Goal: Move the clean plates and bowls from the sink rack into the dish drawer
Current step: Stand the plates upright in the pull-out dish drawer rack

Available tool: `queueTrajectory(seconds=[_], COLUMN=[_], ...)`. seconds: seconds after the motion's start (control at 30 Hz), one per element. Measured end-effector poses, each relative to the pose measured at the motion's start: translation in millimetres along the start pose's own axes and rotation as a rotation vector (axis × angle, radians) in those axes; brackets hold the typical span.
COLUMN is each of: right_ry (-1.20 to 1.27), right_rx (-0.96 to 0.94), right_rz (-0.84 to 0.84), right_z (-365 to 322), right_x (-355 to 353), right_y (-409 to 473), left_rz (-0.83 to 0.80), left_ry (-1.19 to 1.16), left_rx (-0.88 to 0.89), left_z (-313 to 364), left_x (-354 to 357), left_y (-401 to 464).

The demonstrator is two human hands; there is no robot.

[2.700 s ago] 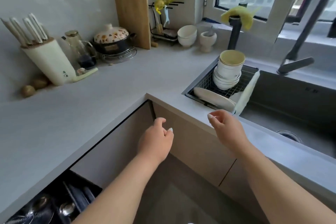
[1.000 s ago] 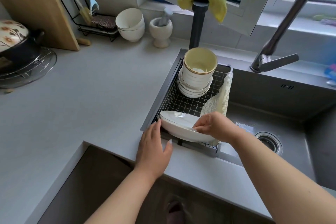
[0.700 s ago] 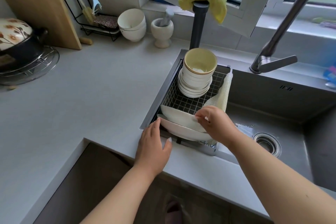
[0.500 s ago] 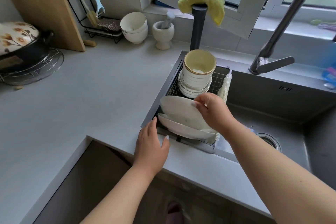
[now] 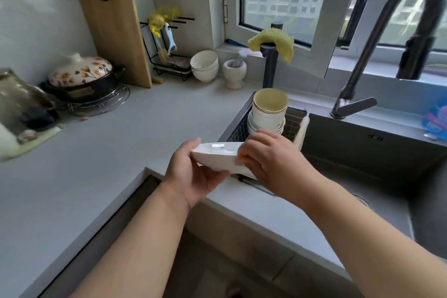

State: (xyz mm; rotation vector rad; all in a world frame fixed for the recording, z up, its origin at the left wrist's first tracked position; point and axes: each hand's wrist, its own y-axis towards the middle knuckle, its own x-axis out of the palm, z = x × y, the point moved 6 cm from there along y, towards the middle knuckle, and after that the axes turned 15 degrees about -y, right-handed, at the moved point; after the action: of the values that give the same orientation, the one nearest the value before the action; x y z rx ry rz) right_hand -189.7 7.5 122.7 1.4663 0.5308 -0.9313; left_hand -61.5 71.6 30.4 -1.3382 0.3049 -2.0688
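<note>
A white plate is held level above the counter's front edge, just in front of the wire sink rack. My left hand supports it from below, thumb on the left rim. My right hand grips its right edge from above. A sliver of white shows under my right hand; I cannot tell if it is a second plate. A stack of white bowls with a yellow-lined one on top stands at the back of the rack.
The grey sink and dark tap lie to the right. On the counter stand a flowered pot, cutting board, spare bowls and a mortar. A dark opening runs under the counter edge.
My right hand lifted the top plate out of the rack and brought it forward. My left hand left the counter edge and took the plate from below. The view tilted up.
</note>
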Motion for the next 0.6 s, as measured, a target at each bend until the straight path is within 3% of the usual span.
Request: queueTrajectory(seconds=[0.13, 0.33, 0.53, 0.6], right_ry=[0.181, 0.356, 0.431, 0.574], right_rx=[-0.019, 0.374, 0.598, 0.675], right_rz=[-0.030, -0.030, -0.217, -0.295], right_z=[-36.3, -52.7, -91.5, -111.2], right_x=[-4.3, 0.0, 21.5, 29.0], right_y=[-25.2, -40.6, -49.2, -51.5], left_rz=[0.108, 0.319, 0.437, 0.472], left_ry=[-0.037, 0.012, -0.062, -0.094], left_rx=[0.068, 0.284, 0.430, 0.466], left_z=[-4.4, -3.5, 2.2, 3.9], left_x=[-32.8, -78.9, -127.1, -147.3], left_y=[-46.4, -119.8, -186.1, -205.6])
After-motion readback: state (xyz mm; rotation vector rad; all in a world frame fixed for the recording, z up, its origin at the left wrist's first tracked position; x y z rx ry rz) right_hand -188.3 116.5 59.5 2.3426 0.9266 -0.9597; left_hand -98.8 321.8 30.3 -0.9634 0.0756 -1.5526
